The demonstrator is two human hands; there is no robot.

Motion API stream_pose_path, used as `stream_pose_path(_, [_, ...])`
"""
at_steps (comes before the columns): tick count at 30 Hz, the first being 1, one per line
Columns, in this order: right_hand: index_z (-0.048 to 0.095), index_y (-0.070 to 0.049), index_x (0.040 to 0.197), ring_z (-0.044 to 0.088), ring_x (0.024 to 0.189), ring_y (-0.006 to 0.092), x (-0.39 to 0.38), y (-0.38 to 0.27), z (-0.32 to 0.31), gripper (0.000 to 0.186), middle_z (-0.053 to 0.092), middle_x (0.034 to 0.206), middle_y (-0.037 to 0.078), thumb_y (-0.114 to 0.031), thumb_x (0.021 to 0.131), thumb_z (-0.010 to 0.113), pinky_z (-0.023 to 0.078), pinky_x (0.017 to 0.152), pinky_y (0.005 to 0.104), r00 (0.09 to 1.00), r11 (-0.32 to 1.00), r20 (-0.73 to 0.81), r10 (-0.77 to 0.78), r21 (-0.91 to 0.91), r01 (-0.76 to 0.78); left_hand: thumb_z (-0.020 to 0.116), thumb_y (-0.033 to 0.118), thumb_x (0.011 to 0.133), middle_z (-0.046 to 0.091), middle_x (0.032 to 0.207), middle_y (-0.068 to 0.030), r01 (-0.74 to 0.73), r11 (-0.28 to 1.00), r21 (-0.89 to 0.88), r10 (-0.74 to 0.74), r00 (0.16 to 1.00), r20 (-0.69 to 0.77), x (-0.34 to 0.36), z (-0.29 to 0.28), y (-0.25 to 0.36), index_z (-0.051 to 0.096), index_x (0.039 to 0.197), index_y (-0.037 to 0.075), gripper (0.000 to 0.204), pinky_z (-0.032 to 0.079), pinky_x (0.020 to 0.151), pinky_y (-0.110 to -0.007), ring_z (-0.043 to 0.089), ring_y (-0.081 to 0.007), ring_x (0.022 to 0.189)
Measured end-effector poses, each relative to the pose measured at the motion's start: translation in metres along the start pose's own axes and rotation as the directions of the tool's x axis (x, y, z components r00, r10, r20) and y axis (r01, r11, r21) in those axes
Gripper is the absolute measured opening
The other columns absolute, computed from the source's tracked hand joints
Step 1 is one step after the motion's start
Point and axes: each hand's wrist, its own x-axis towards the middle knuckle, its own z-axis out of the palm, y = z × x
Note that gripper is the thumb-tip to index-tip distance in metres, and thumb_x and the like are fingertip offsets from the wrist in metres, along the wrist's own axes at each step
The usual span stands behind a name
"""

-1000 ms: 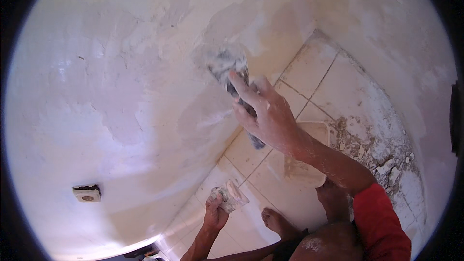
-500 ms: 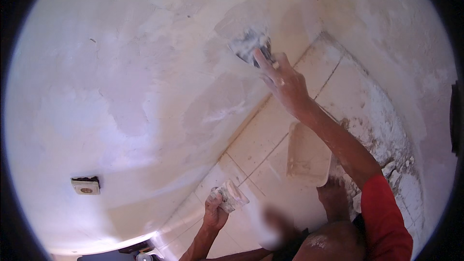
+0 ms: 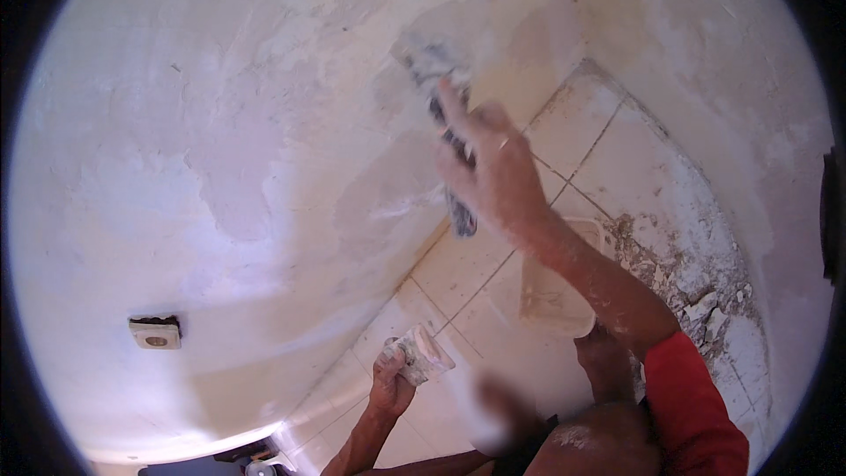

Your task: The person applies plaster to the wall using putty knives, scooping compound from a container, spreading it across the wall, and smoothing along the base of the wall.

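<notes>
My right hand [image 3: 493, 163] grips a putty knife [image 3: 456, 137] by its dark handle, with one finger stretched toward the blade. The blade, smeared with white filler, lies against or very close to the wall [image 3: 291, 141]; contact is hard to tell. Grey damp-looking patches of filler spread around it. Lower down, my left hand [image 3: 389, 383] is closed on a small flat board [image 3: 421, 355] with white filler on it, held above the floor. A motion blur softens the right fingers.
A shallow cream tray [image 3: 538, 300] lies on the tiled floor [image 3: 467, 278], partly behind my right forearm. Broken plaster and dust [image 3: 696, 286] cover the floor at the right. A socket [image 3: 156, 335] sits loose in the left wall. My foot [image 3: 604, 361] stands beside the tray.
My right hand has shifted a little left and turned, so the putty knife's handle now shows below it. The left hand and its board have hardly moved.
</notes>
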Motion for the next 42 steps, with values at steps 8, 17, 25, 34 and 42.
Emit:
stream_pose_path(8, [0.051,-0.002,0.139,0.062,0.081,0.0318,-0.006,0.008,-0.031,0.054,0.057,0.090,0.020,-0.015,0.088,0.062,0.052,0.074,0.0416,0.996,0.999,0.088,-0.011,0.047,0.007,0.064,0.016,0.094,0.062,0.117,-0.0059,-0.011,1.000,0.000,0.011,1.000,-0.021,-0.001,-0.002,0.000,0.053,0.116,0.007,0.026,0.050,0.098,-0.043,0.060,-0.0201,0.110])
stream_pose_path(17, [0.054,-0.006,0.138,0.057,0.075,0.0224,-0.011,-0.007,-0.020,0.051,0.057,0.086,0.011,-0.011,0.088,0.063,0.050,0.071,0.0354,0.992,0.995,0.116,-0.045,-0.078,0.054,0.061,0.015,0.096,0.060,0.117,-0.0068,0.009,1.000,0.001,-0.009,1.000,-0.021,0.001,-0.004,-0.002,0.052,0.115,0.005,0.024,0.048,0.100,-0.041,0.058,-0.0209,0.113])
stream_pose_path(25, [0.053,-0.017,0.141,0.060,0.077,0.0245,0.028,0.068,-0.061,0.057,0.060,0.095,0.009,-0.011,0.087,0.068,0.052,0.073,0.0381,0.969,0.961,-0.112,-0.219,-0.195,0.195,0.061,0.017,0.095,0.059,0.117,-0.0077,-0.027,1.000,0.003,0.027,0.999,-0.022,-0.006,-0.005,-0.002,0.051,0.115,0.005,0.026,0.047,0.100,-0.044,0.057,-0.0210,0.112])
stream_pose_path(34, [0.044,-0.027,0.147,0.062,0.081,0.0254,0.078,0.114,-0.053,0.067,0.057,0.102,0.010,-0.009,0.087,0.068,0.053,0.071,0.0384,0.957,0.883,-0.067,-0.283,-0.407,0.232,0.063,0.019,0.094,0.060,0.122,-0.0078,0.017,1.000,0.012,-0.017,0.999,-0.031,0.001,-0.014,-0.009,0.053,0.117,0.005,0.029,0.045,0.104,-0.046,0.057,-0.0231,0.117])
stream_pose_path(42, [0.045,-0.015,0.146,0.062,0.077,0.0290,0.017,0.123,-0.045,0.060,0.057,0.095,0.016,-0.015,0.089,0.066,0.053,0.070,0.0383,0.992,0.961,0.040,-0.122,-0.247,0.128,0.067,0.020,0.092,0.060,0.122,-0.0071,0.030,0.999,0.021,-0.029,0.999,-0.032,0.004,-0.009,-0.005,0.053,0.120,0.005,0.034,0.047,0.102,-0.047,0.058,-0.0228,0.116])
